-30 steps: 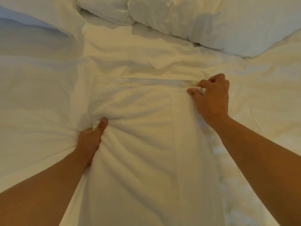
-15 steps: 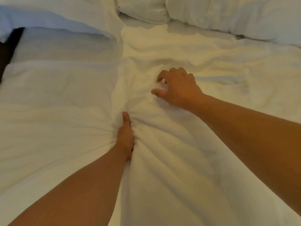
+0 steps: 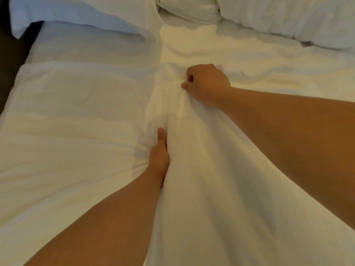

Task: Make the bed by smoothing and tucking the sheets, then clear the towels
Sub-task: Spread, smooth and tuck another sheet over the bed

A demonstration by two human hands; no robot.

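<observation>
1. A white cloth sheet [image 3: 76, 116], matt and softly creased, covers the bed.
2. Right of the sheet, a thicker white towel [image 3: 201, 189] of matt cloth, fuzzier in texture, bunches into folds.
3. Beyond the sheet, pillows [image 3: 288, 18] in white matt fabric show fine wrinkles.
4. At the sheet's far left edge, a dark, dull surface [image 3: 7, 64]; material unclear.

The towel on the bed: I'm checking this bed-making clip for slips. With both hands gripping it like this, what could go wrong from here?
1. The left hand grips where the towel meets the sheet, so lifting may drag the sheet along and wrinkle it more.
2. The right hand pinches only a small fold, which might slip free as the towel is pulled.
</observation>
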